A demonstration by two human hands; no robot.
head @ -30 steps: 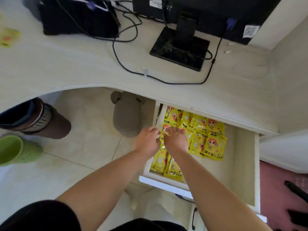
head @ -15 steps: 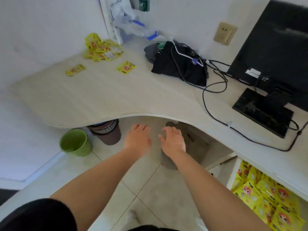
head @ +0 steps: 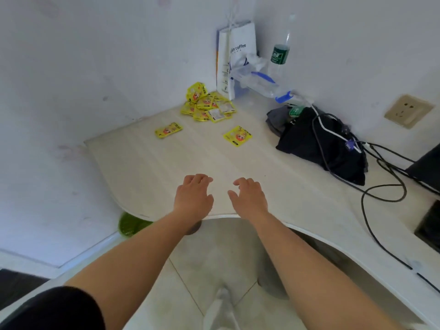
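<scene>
Left hand [head: 194,194] and right hand [head: 247,197] empty (fingers loosely curled) above desk [head: 147,167]; yellow packets [head: 207,106] well beyond

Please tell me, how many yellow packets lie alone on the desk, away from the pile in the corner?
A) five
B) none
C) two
C: one single packet lies to the left and a second single packet to the right, both apart from the pile beside the paper bag.
</scene>
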